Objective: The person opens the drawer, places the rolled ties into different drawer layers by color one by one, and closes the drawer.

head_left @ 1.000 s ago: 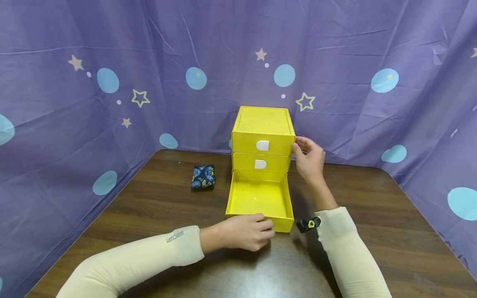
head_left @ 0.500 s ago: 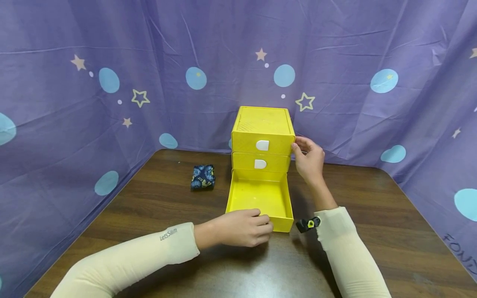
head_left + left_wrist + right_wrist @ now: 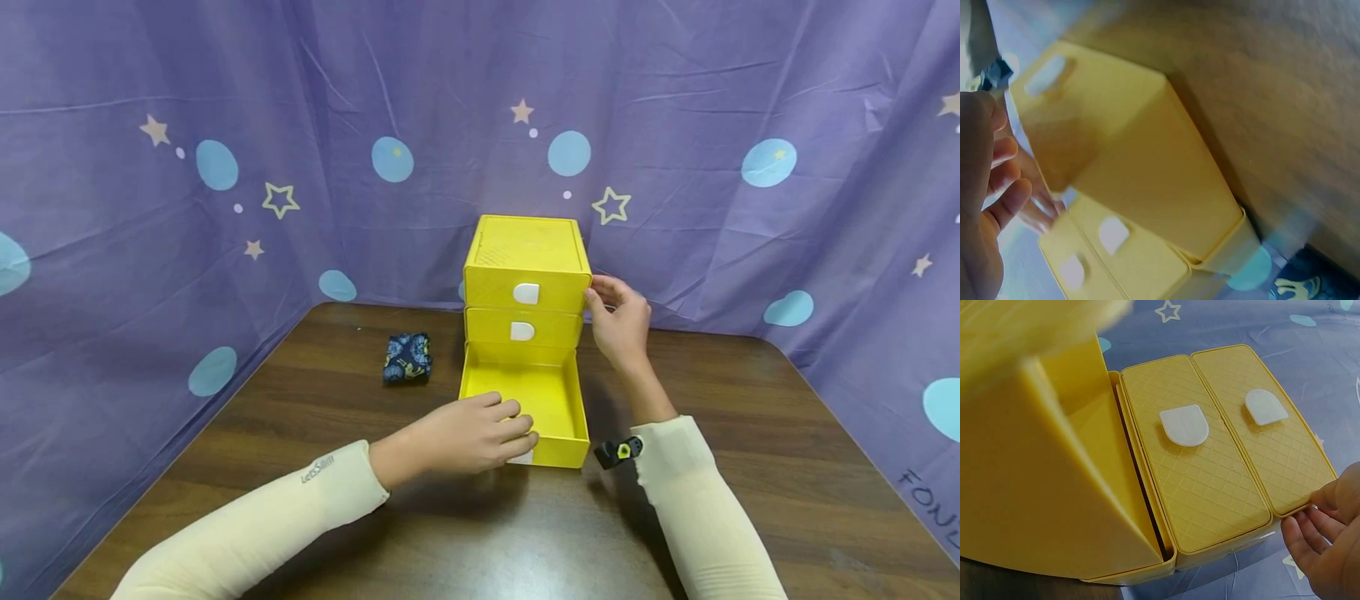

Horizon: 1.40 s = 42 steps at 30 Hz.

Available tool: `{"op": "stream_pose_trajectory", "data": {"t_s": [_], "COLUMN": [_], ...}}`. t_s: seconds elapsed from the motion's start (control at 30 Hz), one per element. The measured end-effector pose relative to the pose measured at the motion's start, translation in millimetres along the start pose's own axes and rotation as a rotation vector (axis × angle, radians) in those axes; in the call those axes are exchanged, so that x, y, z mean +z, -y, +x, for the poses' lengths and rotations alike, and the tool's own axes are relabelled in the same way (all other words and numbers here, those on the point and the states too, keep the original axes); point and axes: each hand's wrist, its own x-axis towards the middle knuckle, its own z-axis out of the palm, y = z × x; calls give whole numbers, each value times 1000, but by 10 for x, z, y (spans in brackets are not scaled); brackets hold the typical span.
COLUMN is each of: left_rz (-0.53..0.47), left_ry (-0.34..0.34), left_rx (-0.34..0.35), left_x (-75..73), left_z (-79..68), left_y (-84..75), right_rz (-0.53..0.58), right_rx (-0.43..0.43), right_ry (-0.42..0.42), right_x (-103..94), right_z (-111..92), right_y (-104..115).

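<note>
A yellow three-drawer unit (image 3: 528,242) stands on the table with its bottom drawer (image 3: 561,452) pulled far out and nothing inside. White tabs (image 3: 1186,426) mark the two upper drawers, which are closed. My left hand (image 3: 472,433) hovers over the front left of the pulled-out drawer, fingers loosely bent and holding nothing. From the left wrist, that hand (image 3: 982,200) appears apart from the drawer front. With thumb at the front edge and fingers along the side, my right hand (image 3: 1329,544) holds the unit's upper right corner.
A folded dark blue patterned cloth (image 3: 407,358) lies on the brown wooden table (image 3: 322,400), left of the unit. Behind everything hangs a purple curtain (image 3: 450,83) with stars and dots. Cream sleeves cover both forearms, and a small black device (image 3: 618,452) sits at the right wrist.
My left hand has come off the bottom drawer's front, moving up and slightly left, so part of the white tab there shows. The right hand and the drawers stay put.
</note>
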Motion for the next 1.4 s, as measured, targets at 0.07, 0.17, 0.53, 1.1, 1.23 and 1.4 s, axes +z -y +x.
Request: {"op": "stream_pose_trajectory", "data": {"t_s": [0.07, 0.17, 0.53, 1.1, 1.23, 1.4], "left_rz": [-15, -39, -190, -342, -391, -467], "left_ry": [-7, -18, -15, 357, 445, 473], "left_rx": [-30, -72, -320, -681, -759, -805], "left_x": [14, 40, 239, 623, 701, 807], "left_z": [-43, -119, -537, -1019, -1077, -1135], "left_y": [56, 145, 463, 654, 707, 762], "right_rz": [6, 16, 15, 9, 10, 10], "right_rx": [-4, -4, 0, 13, 16, 9], "right_ry": [2, 0, 5, 12, 16, 12], "right_x": [4, 8, 9, -9, -10, -7], "right_z": [1, 3, -2, 1, 3, 10], "right_y": [-5, -10, -6, -6, -5, -14]}}
